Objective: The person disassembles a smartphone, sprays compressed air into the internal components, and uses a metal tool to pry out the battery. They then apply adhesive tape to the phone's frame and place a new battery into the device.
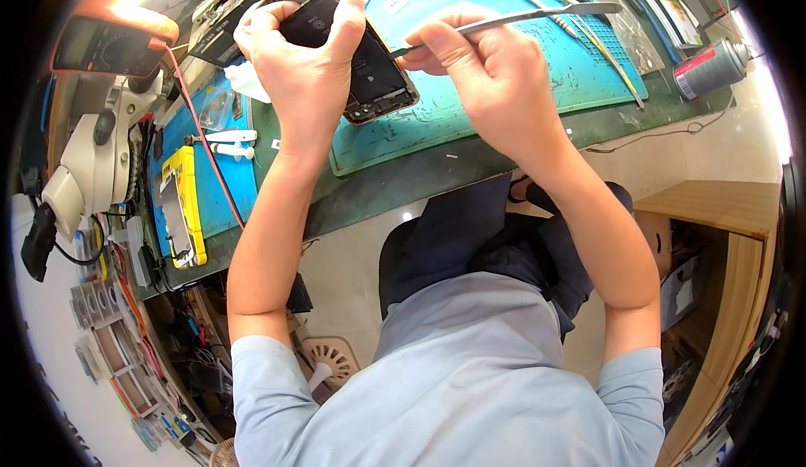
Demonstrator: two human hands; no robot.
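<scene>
My left hand [298, 68] grips an opened phone [374, 81] at its upper part, thumb on the inner face and fingers curled at the left, holding it tilted above the teal mat [395, 152]. The phone shows a black battery and dark inner parts. My right hand [495, 81] is closed on a long, flat metal pry tool [559, 10], whose thin end meets the phone's right edge beside the battery; the exact contact is partly hidden by my fingers. A white tissue [248, 83] lies just left of my left hand.
An orange multimeter [107, 47] and white microscope [101, 152] stand at the left, near a yellow tray [185, 207]. Tweezers and screwdrivers [604, 56] lie at the back right, beside a spray can [705, 68]. A wooden cabinet [714, 198] stands right of my legs.
</scene>
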